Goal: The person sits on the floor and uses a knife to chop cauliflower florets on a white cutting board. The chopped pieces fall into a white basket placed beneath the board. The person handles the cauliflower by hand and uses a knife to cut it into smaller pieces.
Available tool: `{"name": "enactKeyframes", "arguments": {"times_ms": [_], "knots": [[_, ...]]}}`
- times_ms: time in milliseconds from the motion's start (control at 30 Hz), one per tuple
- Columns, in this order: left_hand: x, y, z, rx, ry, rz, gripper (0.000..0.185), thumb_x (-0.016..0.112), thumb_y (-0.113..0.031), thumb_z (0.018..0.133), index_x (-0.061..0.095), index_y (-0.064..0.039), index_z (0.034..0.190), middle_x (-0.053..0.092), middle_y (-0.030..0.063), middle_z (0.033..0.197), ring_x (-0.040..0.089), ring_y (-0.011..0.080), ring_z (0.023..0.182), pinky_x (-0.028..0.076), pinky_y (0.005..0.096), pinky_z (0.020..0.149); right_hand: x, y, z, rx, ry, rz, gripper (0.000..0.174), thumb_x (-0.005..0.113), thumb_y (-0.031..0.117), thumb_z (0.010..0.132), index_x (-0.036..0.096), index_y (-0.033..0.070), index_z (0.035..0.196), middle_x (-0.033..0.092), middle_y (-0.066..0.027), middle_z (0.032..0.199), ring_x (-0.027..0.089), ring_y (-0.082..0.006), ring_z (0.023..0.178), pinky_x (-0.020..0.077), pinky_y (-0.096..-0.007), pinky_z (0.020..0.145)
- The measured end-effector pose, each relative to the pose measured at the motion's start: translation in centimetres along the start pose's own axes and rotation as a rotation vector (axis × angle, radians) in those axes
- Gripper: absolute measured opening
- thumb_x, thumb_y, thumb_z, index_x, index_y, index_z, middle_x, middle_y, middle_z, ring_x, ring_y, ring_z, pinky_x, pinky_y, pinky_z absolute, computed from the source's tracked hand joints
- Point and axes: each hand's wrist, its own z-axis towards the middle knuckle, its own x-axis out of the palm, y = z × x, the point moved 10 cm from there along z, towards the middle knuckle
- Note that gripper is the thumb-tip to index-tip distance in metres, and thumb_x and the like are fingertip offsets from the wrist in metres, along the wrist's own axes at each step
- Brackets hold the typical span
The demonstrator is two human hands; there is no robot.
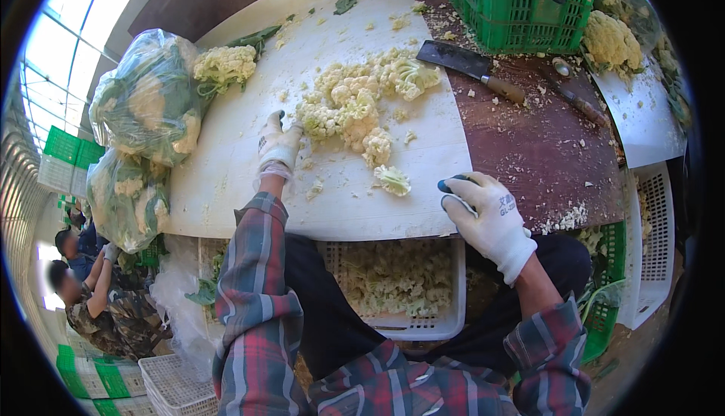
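Observation:
Cut cauliflower florets (354, 104) lie in a loose heap on a white board (238, 172). My left hand (280, 141), in a white glove, is at the heap's left edge with its fingers apart. It holds nothing that I can see; whether it touches the nearest floret, I cannot tell. My right hand (487, 217), gloved with dark fingertips, hovers over the board's front right corner. Its fingers are bent and a gap shows between them, with nothing visible inside. A small pale-green floret (392, 181) rests between my hands, nearer the right one.
A cleaver (459, 64) and a thinner knife (583, 104) lie at the right, below a green crate (515, 8). Bagged cauliflowers (147, 98) stand at the left beside an unwrapped cauliflower (225, 66). A white crate of florets (396, 285) sits between my legs. Two people work at far left.

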Motion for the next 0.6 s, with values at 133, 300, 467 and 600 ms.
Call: {"name": "enactKeyframes", "arguments": {"times_ms": [133, 300, 467, 600], "knots": [[5.3, 8.4, 2.1, -0.132, 0.051, -0.307, 0.030, 0.070, -0.018, 0.101, 0.070, -0.008, 0.130, 0.079, 0.0110, 0.104, 0.077, 0.0243, 0.086, 0.060, 0.0321, 0.071, 1.7, 1.5, 0.0, -0.141, 0.026, -0.050, 0.027, 0.071, 0.026, 0.094, 0.079, 0.008, 0.112, 0.075, -0.0180, 0.113, 0.071, -0.0371, 0.108, 0.0536, -0.0477, 0.097], [7.6, 4.9, 0.1, -0.654, 0.290, -1.172, 0.014, 0.073, -0.011, 0.099, 0.074, -0.012, 0.113, 0.077, 0.0041, 0.092, 0.073, 0.0142, 0.076, 0.056, 0.0242, 0.060, 1.6, -0.4, -0.6, -0.094, 0.026, -0.086, 0.027, 0.070, 0.027, 0.094, 0.079, 0.008, 0.112, 0.075, -0.0181, 0.114, 0.071, -0.0366, 0.107, 0.0531, -0.0477, 0.095], [-0.8, 4.7, -1.0, -0.475, 0.341, -1.590, 0.019, 0.069, -0.015, 0.103, 0.074, -0.010, 0.120, 0.077, 0.0037, 0.095, 0.071, 0.0140, 0.075, 0.056, 0.0266, 0.062, 1.6, -0.9, -1.1, -0.111, 0.010, -0.097, 0.027, 0.070, 0.028, 0.095, 0.079, 0.008, 0.111, 0.075, -0.0167, 0.114, 0.070, -0.0363, 0.108, 0.0528, -0.0472, 0.095], [-8.9, 12.5, -6.7, -0.509, 0.710, -0.828, 0.030, 0.074, -0.018, 0.098, 0.073, -0.006, 0.125, 0.077, 0.0073, 0.108, 0.075, 0.0182, 0.091, 0.060, 0.0302, 0.075, 0.8, -0.8, -1.4, -0.095, 0.043, -0.141, 0.026, 0.069, 0.029, 0.095, 0.079, 0.010, 0.110, 0.075, -0.0155, 0.113, 0.070, -0.0360, 0.109, 0.0524, -0.0476, 0.095]]}}
